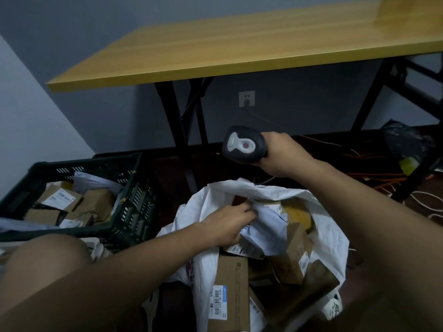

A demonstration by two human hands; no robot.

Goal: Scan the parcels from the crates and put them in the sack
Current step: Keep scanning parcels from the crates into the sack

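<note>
Gripping a pale parcel (271, 226) inside the sack (330, 238), left hand (230, 224); right hand (282, 154) clasps scanner (243, 144).

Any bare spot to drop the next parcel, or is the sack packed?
The white woven sack is crowded with cardboard boxes. The left hand presses a pale mailer into its middle. The dark plastic crate is also full. The yellow wooden tabletop is bare, as is the dark floor strip between crate and sack.
</note>
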